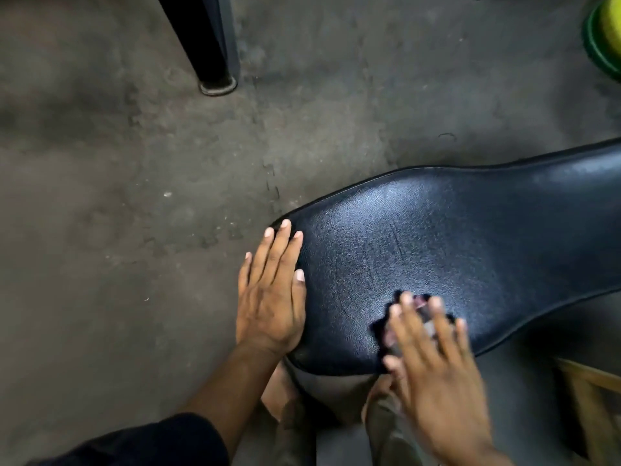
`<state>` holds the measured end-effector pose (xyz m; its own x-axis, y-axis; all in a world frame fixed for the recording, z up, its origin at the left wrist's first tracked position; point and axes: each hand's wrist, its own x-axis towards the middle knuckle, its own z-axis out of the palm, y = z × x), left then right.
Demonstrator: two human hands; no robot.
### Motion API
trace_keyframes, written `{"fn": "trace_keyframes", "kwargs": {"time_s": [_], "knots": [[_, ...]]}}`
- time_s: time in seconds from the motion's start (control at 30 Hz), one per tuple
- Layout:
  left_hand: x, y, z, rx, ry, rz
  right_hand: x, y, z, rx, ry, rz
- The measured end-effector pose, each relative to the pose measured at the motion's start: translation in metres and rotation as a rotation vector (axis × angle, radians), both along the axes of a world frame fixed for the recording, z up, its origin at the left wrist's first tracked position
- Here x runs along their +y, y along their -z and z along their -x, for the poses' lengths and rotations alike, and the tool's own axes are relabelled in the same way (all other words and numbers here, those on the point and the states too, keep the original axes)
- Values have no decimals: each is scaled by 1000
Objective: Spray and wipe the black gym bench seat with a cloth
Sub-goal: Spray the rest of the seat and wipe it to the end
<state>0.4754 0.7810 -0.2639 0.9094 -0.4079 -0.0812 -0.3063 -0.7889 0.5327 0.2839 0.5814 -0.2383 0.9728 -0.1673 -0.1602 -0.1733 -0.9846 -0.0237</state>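
The black gym bench seat [453,243] runs from the centre to the right edge, its padded top shiny and textured. My left hand [272,294] lies flat on the seat's left end, fingers apart, holding nothing. My right hand [433,364] presses a small dark cloth [421,309] with pale patches onto the seat's near edge, fingers spread over it and blurred by motion. Most of the cloth is hidden under the fingers. No spray bottle is in sight.
Worn grey concrete floor [134,196] surrounds the bench. A black metal post with a round foot [216,85] stands at the upper left-centre. A green and yellow round object [605,38] sits at the top right corner. A wooden frame [591,398] shows at the lower right.
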Motion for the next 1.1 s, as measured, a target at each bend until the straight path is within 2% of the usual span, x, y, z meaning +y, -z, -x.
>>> {"fn": "trace_keyframes", "kwargs": {"time_s": [0.17, 0.27, 0.33, 0.53, 0.67, 0.77, 0.83, 0.93, 1.1], "knots": [[2, 2, -3, 13, -4, 16, -73, -1, -58, -13, 489, -109], [2, 3, -3, 5, -7, 26, -71, -2, -83, -20, 647, -125], [1, 3, -1, 0, -11, 32, -50, -4, -85, -16, 604, -117], [-1, 3, 0, -18, -17, 22, 44, 2, -112, -75, 222, -136], [0, 7, 0, -39, -15, 16, 18, 5, -170, -115, 139, -145], [0, 10, 0, -63, -15, 3, 1, 2, -228, -61, 205, -147], [-1, 10, 0, -70, -16, -15, 13, 0, -243, -21, 149, -146], [-2, 7, 4, -90, -32, -42, 40, 0, -217, -32, -33, -149], [7, 6, 16, -83, -2, -132, 55, 3, -126, -28, -80, -167]]}}
